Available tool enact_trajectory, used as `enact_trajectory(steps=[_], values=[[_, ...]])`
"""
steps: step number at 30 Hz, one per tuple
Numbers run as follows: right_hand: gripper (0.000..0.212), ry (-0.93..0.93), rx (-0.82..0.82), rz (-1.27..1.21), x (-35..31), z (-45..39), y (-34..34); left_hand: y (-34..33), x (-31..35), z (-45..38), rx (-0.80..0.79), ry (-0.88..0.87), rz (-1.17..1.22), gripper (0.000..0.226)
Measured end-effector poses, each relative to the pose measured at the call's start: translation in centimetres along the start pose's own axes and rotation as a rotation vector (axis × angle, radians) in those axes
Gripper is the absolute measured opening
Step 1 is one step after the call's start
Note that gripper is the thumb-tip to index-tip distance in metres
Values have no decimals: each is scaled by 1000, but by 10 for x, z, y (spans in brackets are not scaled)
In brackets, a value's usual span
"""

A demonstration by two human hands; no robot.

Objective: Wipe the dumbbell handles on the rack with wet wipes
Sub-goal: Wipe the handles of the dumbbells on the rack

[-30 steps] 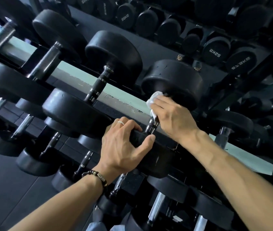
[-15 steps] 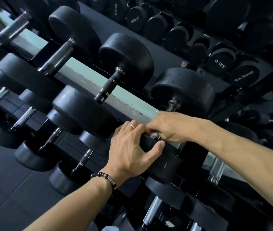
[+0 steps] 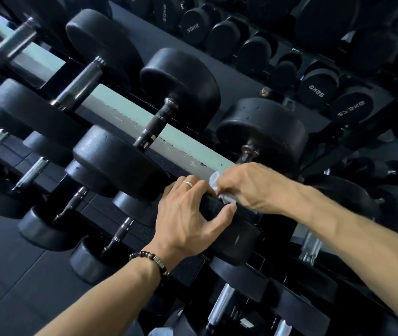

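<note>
A black dumbbell lies on the top rack rail, its far head (image 3: 263, 132) up and right, its near head (image 3: 239, 236) low in the middle. My left hand (image 3: 188, 217) grips the rim of the near head, thumb on its face. My right hand (image 3: 251, 187) holds a white wet wipe (image 3: 219, 187) wrapped on the lower end of this dumbbell's handle. Only the top of the handle (image 3: 249, 152) shows above my fingers.
More black dumbbells fill the rack to the left, such as one with a dark handle (image 3: 154, 127) and one with a chrome handle (image 3: 81, 86). A pale green rail (image 3: 125, 112) runs diagonally. Lower tiers hold smaller dumbbells (image 3: 118, 236). A mirror behind reflects more weights (image 3: 314, 89).
My right hand slid with the wipe from the top of the handle, near the far head, down to its lower end. The left hand kept its grip on the near head.
</note>
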State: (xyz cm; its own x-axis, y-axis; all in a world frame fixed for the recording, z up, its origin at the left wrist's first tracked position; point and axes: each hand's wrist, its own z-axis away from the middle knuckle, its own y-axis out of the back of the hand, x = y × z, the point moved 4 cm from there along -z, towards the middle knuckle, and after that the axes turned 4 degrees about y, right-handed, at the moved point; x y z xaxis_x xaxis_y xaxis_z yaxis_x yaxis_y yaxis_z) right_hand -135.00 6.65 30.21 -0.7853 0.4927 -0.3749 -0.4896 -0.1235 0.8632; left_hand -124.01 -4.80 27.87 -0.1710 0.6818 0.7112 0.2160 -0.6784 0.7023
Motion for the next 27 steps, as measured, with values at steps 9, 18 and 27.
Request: enact_trajectory(steps=[9, 18, 27], values=[[17, -413, 794, -586, -11, 60, -16, 6, 6, -5, -87, 2, 6, 70], [24, -642, 1151, -798, -49, 45, -26, 15, 3, -66, -589, -153, 318, 28], [29, -1069, 1224, -631, -78, 50, -71, -6, 9, -115, -290, 179, 392, 12]])
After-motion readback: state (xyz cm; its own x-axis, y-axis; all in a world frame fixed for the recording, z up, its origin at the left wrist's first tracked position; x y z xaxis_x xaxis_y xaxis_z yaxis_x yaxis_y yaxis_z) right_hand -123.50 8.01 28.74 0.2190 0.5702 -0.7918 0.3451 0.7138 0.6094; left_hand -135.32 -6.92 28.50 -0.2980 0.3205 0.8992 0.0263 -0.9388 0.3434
